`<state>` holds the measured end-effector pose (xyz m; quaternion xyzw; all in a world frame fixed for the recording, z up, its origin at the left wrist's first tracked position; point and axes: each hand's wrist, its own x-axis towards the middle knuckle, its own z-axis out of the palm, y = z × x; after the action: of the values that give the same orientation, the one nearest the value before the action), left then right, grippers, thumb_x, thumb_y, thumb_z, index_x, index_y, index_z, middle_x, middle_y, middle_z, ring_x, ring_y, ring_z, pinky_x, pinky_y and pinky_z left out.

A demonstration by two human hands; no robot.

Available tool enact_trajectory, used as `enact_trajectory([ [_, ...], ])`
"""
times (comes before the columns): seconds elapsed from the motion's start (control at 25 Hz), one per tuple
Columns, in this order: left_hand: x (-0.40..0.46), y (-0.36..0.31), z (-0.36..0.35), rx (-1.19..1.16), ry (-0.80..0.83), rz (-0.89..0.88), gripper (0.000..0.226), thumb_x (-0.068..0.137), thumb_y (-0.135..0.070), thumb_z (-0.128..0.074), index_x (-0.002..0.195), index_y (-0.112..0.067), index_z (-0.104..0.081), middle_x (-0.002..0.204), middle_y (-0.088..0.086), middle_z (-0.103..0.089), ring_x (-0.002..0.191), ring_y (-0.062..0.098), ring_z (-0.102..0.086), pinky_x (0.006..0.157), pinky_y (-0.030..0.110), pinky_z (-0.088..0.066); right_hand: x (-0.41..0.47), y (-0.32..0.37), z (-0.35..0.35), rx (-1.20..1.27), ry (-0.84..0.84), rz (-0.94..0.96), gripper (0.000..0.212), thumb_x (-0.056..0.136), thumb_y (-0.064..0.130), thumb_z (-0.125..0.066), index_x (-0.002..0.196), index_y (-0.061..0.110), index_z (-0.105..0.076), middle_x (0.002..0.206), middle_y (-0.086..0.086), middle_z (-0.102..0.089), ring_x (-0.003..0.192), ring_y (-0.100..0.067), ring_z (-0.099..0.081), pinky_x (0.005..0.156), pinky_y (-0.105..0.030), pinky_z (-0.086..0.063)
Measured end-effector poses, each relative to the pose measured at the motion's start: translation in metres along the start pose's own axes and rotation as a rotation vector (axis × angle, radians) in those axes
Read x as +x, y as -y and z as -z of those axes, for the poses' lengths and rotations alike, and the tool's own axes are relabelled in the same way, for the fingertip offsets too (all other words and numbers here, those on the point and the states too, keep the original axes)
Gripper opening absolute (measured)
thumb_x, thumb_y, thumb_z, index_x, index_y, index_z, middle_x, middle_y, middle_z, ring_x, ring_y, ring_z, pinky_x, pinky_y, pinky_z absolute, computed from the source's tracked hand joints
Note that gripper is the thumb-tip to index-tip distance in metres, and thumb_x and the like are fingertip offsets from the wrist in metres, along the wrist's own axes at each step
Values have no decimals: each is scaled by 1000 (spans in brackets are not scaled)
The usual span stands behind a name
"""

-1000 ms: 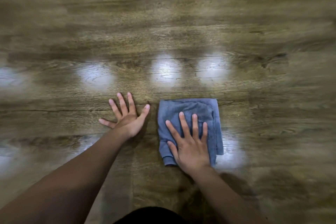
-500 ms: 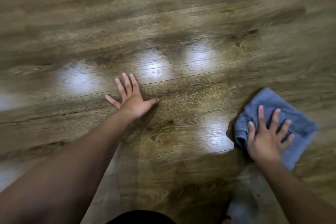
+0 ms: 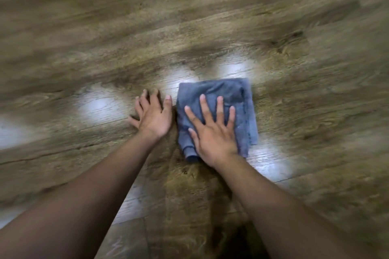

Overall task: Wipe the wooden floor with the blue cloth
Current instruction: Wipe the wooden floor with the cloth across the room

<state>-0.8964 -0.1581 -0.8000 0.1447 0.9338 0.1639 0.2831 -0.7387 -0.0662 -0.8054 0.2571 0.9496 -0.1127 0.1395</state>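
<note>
A folded blue cloth (image 3: 225, 92) lies flat on the wooden floor (image 3: 231, 17) in the middle of the view. My right hand (image 3: 213, 132) presses on its near half with fingers spread and straight. My left hand (image 3: 152, 114) rests flat on the bare floor just left of the cloth, fingers spread, its thumb close to the cloth's left edge. The near part of the cloth is hidden under my right palm.
Brown planks fill the whole view, much of it blurred by motion. Several bright light reflections (image 3: 101, 103) shine on the boards around the hands. A dark shape, hard to make out, sits at the bottom edge between my forearms.
My right hand slid the cloth out to the right and has now brought it back left beside my left hand. The left hand stayed planted on the floor.
</note>
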Motion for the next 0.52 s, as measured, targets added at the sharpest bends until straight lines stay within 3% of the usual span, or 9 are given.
enact_trajectory([
  [0.12, 35, -15, 22, 54, -12, 36, 69, 102, -62, -34, 162, -41, -6, 169, -6, 21, 154, 21, 25, 110, 74, 14, -41, 10, -20, -72, -34, 234, 59, 103, 51, -19, 161, 39, -12, 171, -4, 3, 153, -45, 10, 118, -66, 6],
  [0.24, 66, -28, 34, 78, 78, 119, 79, 99, -66, -37, 160, -44, 8, 165, -3, 33, 151, 30, 32, 111, 76, 13, -47, -9, -23, -126, -45, 309, 59, 102, 53, -21, 160, 41, -17, 171, -1, -1, 154, -43, 3, 119, -67, -1],
  [0.36, 75, -32, 26, 26, 167, 131, 78, 100, -69, -30, 160, -41, 12, 165, -1, 34, 150, 34, 33, 114, 72, 12, -8, -24, -4, -97, -65, 141, 59, 101, 55, -21, 159, 44, -15, 171, 2, -2, 154, -42, 0, 119, -66, 2],
  [0.52, 77, -30, 24, 71, 228, 164, 80, 91, -83, -13, 156, -48, 18, 164, -5, 35, 149, 34, 34, 107, 80, 12, 72, -45, 27, -52, -52, -30, 62, 98, 61, -12, 158, 50, 1, 169, 8, 16, 153, -38, 18, 116, -63, 14],
])
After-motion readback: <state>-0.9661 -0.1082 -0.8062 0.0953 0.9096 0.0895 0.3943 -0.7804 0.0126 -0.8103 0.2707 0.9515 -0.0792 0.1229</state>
